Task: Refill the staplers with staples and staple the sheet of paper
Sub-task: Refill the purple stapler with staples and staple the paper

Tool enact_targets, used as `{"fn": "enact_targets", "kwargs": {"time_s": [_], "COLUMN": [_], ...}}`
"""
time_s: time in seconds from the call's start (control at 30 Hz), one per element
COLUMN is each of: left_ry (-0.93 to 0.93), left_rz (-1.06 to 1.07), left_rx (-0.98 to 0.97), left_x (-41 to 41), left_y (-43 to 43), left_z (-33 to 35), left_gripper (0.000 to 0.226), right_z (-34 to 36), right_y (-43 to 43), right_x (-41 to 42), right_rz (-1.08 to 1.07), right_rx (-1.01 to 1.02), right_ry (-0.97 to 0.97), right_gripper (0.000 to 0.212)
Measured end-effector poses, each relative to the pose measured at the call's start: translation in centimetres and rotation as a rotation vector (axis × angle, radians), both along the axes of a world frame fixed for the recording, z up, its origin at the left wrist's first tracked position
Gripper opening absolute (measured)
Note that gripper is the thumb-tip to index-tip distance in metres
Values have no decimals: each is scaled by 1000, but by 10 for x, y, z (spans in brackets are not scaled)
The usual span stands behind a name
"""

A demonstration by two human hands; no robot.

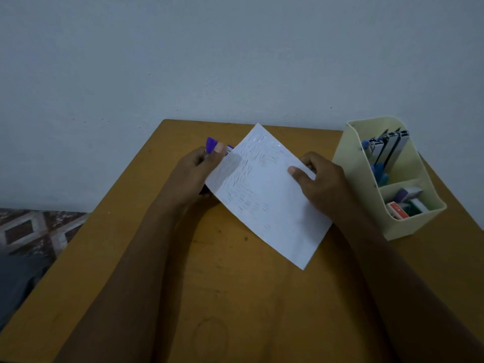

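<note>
Ideally, the paper sheet (pixel 267 197) pinched by the right hand (pixel 323 186) is kept flat in the purple stapler (pixel 211 144) gripped by the left hand (pixel 195 175).

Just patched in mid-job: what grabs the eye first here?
The white sheet of paper, speckled with short dark marks, held mid-table by the right hand. The left hand grips a purple stapler at its left edge; a cream organizer with more staplers stands far right.
</note>
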State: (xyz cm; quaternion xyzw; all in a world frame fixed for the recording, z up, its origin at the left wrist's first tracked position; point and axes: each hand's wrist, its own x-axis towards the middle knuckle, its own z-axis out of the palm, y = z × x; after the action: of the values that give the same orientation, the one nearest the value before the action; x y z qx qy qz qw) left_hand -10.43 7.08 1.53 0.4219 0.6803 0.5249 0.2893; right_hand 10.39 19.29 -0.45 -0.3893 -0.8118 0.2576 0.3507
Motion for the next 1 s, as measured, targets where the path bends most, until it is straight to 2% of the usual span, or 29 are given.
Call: {"fn": "enact_targets", "kwargs": {"time_s": [0.2, 0.27, 0.37, 0.53, 0.77, 1.0], "left_ry": [-89, -80, -41, 2, 38, 89], "left_rz": [19, 18, -8, -43, -103, -293], "left_rx": [22, 24, 28, 32, -1, -90], "left_x": [-5, -8, -10, -18, -20, -14], "left_y": [-3, -5, -7, -9, -14, -11], "left_z": [2, 2, 2, 0, 1, 0], "left_gripper": [54, 50, 56, 48, 47, 40], "right_z": [-7, -8, -9, -7, -6, -7], "right_y": [0, 1, 0, -1, 1, 2], "right_x": [-4, -5, -5, -6, -6, -7], "right_rz": [-113, -129, -137, -189, -246, -246], "right_rx": [59, 67, 78, 70, 27, 18], "right_ry": [5, 9, 13, 56, 178, 252], "right_gripper": [24, 25, 25, 26, 25, 22]}}
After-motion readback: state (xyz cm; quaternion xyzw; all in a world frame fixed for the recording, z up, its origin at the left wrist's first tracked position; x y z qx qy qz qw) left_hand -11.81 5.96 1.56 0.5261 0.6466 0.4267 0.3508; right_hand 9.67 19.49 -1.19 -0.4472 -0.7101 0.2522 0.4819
